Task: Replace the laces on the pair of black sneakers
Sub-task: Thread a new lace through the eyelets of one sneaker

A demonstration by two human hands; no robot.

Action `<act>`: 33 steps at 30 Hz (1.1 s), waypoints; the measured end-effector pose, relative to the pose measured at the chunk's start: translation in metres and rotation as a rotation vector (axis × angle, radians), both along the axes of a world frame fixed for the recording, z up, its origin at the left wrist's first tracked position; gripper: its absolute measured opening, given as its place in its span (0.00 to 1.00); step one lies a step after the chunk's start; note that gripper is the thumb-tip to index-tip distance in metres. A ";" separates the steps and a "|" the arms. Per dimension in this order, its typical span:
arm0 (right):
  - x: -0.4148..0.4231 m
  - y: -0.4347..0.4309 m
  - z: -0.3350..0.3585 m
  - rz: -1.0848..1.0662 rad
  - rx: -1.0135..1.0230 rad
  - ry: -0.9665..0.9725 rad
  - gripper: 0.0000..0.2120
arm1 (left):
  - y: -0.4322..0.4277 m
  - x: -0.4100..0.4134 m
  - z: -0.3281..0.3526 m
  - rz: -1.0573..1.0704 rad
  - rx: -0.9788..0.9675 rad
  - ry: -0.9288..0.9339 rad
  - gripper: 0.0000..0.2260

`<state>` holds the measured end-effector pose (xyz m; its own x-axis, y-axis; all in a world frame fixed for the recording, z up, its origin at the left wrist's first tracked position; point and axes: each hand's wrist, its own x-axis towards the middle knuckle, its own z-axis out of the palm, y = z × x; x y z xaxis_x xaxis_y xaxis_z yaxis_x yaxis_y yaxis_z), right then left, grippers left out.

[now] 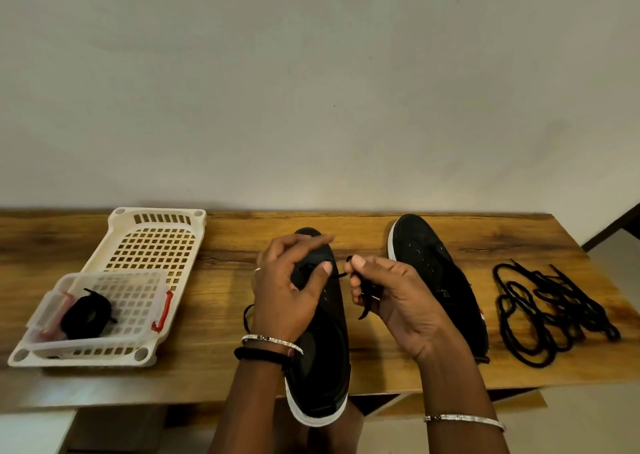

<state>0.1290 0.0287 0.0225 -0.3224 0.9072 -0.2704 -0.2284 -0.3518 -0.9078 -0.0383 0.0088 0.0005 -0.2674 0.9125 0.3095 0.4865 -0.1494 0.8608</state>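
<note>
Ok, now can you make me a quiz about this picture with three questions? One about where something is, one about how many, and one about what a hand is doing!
1. Where is the loose pile of black laces?
A. in the white basket
B. inside a shoe
C. on the table, at its right end

2. How many black sneakers are there?
A. one
B. two
C. three

3. What is the right hand doing?
A. pinching a black lace
B. lying flat on the table
C. lifting the basket

Answers:
1 C, the pile lies on bare wood to the right of both shoes.
2 B, the left hand holds the near sneaker, and the far sneaker lies beyond it on the table.
3 A, its thumb and fingers are closed on the lace.
</note>
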 end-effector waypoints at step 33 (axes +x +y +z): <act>0.001 0.011 -0.009 -0.424 -0.218 0.442 0.12 | -0.007 -0.029 -0.003 0.230 -0.143 -0.227 0.08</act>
<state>0.1299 0.0401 0.0134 -0.0712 0.9196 -0.3864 -0.7234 -0.3143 -0.6147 -0.0668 0.0019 -0.0022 -0.5179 0.8505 0.0918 0.2872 0.0717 0.9552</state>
